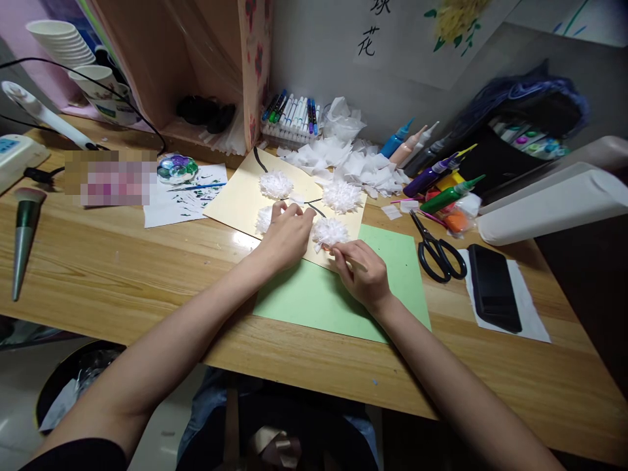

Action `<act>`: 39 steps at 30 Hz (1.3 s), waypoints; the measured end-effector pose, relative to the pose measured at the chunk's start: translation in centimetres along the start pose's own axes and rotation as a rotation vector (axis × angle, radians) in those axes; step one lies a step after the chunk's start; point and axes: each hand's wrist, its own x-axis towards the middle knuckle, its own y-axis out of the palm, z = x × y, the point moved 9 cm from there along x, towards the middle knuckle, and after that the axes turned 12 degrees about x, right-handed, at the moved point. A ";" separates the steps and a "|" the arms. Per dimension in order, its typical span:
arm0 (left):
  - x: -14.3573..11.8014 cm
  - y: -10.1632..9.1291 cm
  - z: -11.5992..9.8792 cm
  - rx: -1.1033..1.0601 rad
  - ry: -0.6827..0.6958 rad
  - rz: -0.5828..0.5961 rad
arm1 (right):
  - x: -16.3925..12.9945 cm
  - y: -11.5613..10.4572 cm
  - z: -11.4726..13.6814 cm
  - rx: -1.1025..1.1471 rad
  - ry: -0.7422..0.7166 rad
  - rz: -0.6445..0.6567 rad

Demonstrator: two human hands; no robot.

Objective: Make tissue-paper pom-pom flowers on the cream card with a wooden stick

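Head camera, looking down, close.

Pixelated patch [110, 176] on desk; flower [265, 219] half behind left hand [287, 235]

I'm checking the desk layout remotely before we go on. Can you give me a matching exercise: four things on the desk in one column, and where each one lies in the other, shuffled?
Things:
1. scissors
2. marker set
3. black phone
4. paint palette

Places:
A. on a white sheet at the right of the desk
B. against the back wall, behind the cream card
C. on the bare wood just right of the green paper
D. on a paint-marked white sheet left of the cream card

Pairs: 1-C, 2-B, 3-A, 4-D
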 end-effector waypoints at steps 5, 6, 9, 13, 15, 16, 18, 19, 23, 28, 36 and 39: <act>0.0 0.1 0.0 0.001 -0.001 0.008 | 0.0 -0.8 -4.8 0.139 0.557 -0.158; 0.0 0.1 0.0 0.002 -0.002 0.012 | -0.4 -0.7 -5.7 0.186 0.660 -0.185; 0.0 0.1 0.0 0.003 -0.001 0.026 | -1.5 -0.4 -7.1 0.361 0.819 -0.235; -0.1 0.1 0.0 0.012 0.004 0.019 | -1.4 -1.2 -6.0 0.388 0.682 -0.243; -0.1 0.1 0.0 0.010 0.006 0.001 | -0.8 -1.8 -4.4 0.307 0.532 -0.209; -0.1 0.1 0.0 0.007 0.007 -0.009 | -0.6 -2.0 -3.7 0.266 0.465 -0.186; -0.1 0.1 0.1 -0.001 0.007 -0.028 | -0.2 -2.1 -2.4 0.202 0.358 -0.138; -0.1 0.1 0.1 -0.005 0.008 -0.035 | -0.1 -2.0 -2.0 0.184 0.317 -0.119; -0.1 0.2 0.1 -0.017 0.012 -0.041 | 0.1 -1.4 -1.2 0.160 0.210 -0.077; -0.1 0.1 0.1 -0.015 0.007 -0.036 | 0.1 -1.0 -0.8 0.142 0.123 -0.066; -0.1 0.1 0.1 0.004 0.010 -0.042 | 0.3 -1.7 -0.8 0.128 0.164 -0.121; -0.1 0.1 0.1 -0.006 0.009 -0.037 | 0.4 -1.1 -0.7 0.140 0.140 -0.085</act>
